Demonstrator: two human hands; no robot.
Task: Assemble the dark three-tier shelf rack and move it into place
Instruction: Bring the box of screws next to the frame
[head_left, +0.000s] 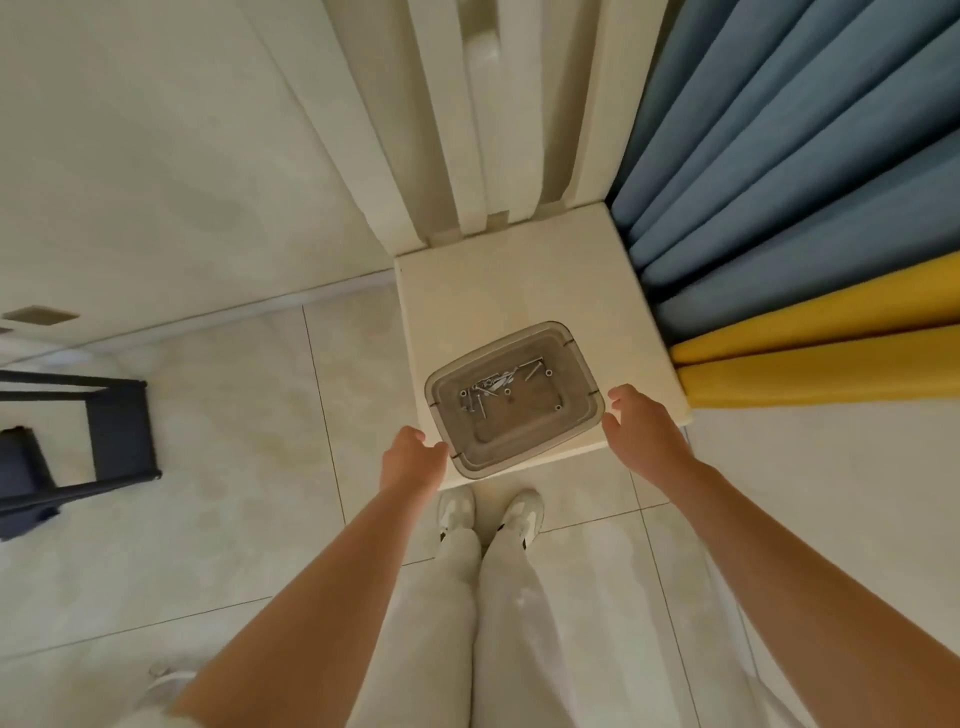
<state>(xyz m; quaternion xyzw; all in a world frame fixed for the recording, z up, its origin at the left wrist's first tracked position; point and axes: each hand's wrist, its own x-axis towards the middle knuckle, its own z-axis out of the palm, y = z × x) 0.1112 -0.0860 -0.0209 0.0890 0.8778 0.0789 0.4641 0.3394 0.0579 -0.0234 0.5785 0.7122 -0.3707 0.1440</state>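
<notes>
Soft even daylight, slight blur, wide-angle distortion

A cream square platform (519, 280) stands on the pale tiled floor (234, 467). White upright slatted panels (467, 130) rise behind its far edge, and blue fabric curtains (779, 182) hang along its right edge, with yellow fabric curtains (831, 353) nearer the near right corner. A clear rectangular plastic bin (524, 434) sits on the platform by the near left corner. Small metal screws and washers (488, 392) lie inside it, mostly toward its far left. The left hand (413, 457) is against the bin's near left corner, though a grip cannot be made out. The right hand (641, 431) is just beside the bin's near right corner. A pair of pale shoes (457, 512) stands on the floor before the platform's near edge. A dark metal shelf rack (119, 431) stands on the floor well to the left.
</notes>
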